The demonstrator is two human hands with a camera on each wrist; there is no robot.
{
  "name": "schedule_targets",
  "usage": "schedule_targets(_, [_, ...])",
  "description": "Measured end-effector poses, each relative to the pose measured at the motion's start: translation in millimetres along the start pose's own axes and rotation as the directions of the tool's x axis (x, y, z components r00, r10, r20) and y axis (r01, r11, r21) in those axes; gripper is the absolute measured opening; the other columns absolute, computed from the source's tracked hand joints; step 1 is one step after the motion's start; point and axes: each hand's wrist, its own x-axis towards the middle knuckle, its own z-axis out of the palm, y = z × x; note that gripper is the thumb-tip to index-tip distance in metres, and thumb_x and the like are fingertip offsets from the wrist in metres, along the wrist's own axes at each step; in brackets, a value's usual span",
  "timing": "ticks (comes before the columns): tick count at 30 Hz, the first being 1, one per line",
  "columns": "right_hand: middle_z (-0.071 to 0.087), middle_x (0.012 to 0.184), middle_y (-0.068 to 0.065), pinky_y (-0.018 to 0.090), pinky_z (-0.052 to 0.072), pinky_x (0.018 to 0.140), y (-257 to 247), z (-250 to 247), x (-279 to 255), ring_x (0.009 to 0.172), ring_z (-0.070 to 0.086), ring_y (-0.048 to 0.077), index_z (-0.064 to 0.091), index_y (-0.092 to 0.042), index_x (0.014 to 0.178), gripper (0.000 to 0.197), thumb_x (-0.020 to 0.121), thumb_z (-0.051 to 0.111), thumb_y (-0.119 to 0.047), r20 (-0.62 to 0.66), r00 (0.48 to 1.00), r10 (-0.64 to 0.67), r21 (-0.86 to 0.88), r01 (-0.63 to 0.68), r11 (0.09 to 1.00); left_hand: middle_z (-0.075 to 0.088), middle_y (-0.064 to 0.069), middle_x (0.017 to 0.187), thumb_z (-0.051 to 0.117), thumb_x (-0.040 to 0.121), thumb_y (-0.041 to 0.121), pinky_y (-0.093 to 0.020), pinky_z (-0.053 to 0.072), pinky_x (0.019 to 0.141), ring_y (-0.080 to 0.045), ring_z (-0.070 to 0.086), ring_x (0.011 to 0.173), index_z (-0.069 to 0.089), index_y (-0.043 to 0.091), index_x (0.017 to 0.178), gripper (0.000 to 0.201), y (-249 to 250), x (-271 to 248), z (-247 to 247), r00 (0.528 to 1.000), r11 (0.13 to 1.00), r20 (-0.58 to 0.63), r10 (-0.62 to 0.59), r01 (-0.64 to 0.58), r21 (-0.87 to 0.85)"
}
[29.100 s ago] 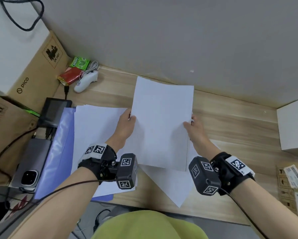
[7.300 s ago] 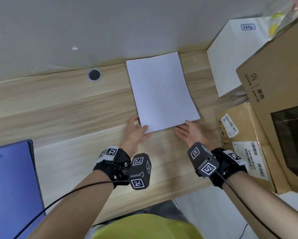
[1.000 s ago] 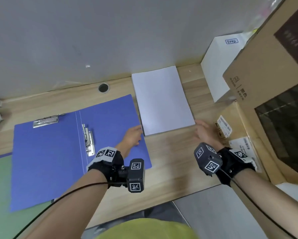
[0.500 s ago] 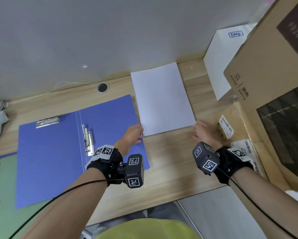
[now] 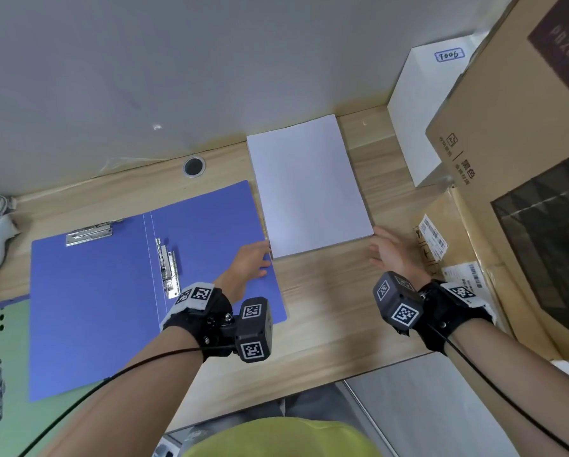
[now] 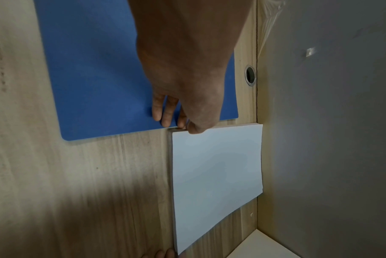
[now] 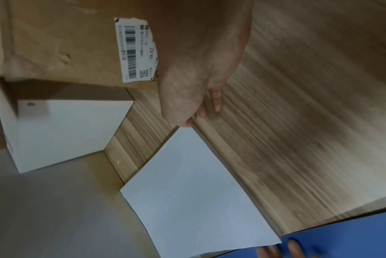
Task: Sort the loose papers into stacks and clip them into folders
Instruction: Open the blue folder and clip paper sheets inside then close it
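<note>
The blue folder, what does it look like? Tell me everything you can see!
The blue folder lies open and flat on the wooden desk, holding no paper. It has a silver clip at its far edge and a long metal clamp beside the spine. The left hand rests its fingers on its right edge, next to the white paper stack.

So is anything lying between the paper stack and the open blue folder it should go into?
Nothing visible. The paper stack sits right beside the blue folder, whose inner face is bare apart from its metal clips. The left hand and right hand are at the stack's near corners.
</note>
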Motion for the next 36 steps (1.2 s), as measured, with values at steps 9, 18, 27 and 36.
schedule_targets(9, [0.043,0.143,0.004,0.038,0.043,0.104,3,3,3,0.128,0.045,0.019,0.039,-0.021,0.144,0.044,0.100,0.039,-0.013,-0.027,0.999,-0.023,0.024,0.023,0.999,0.042,-0.002,0.095,0.049,0.095,0.017,-0.033,0.034,0.080,-0.018,0.037,0.087,0.046,0.016,0.092,0.004,3,5,-7,0.996,0.995,0.063,0.064,-0.068,0.070])
schedule_targets(18, [0.051,0.093,-0.009,0.030,0.046,0.075,8,4,7,0.079,0.050,0.009,0.041,-0.020,0.142,0.042,0.100,0.041,-0.016,-0.059,0.997,-0.048,-0.006,0.048,0.999,0.058,0.001,0.126,0.045,0.099,0.027,-0.028,0.049,0.094,-0.017,0.061,0.110,0.058,0.015,0.126,0.032,17,3,-1,0.989,0.983,0.054,0.134,-0.126,-0.133])
schedule_targets(27, [0.062,0.103,0.001,0.025,0.046,0.067,22,-11,-18,0.077,0.059,0.016,0.057,-0.016,0.121,0.025,0.100,0.042,-0.016,-0.012,0.999,-0.050,0.084,0.051,0.995,0.051,-0.009,0.133,0.043,0.097,0.000,-0.032,0.055,0.074,-0.026,0.055,0.118,0.041,0.006,0.136,0.040,27,24,18,0.991,0.961,0.070,0.112,-0.090,-0.261])
schedule_targets(36, [0.055,0.092,0.002,0.024,0.038,0.059,-4,19,-18,0.068,0.051,0.015,0.054,-0.020,0.088,0.022,0.102,0.038,-0.025,-0.029,1.000,-0.001,0.199,0.007,0.980,0.058,0.003,0.112,0.034,0.091,-0.013,-0.021,0.056,0.061,-0.018,0.062,0.095,0.048,0.027,0.121,0.051,12,-8,-21,0.974,0.929,-0.008,0.226,-0.218,-0.299])
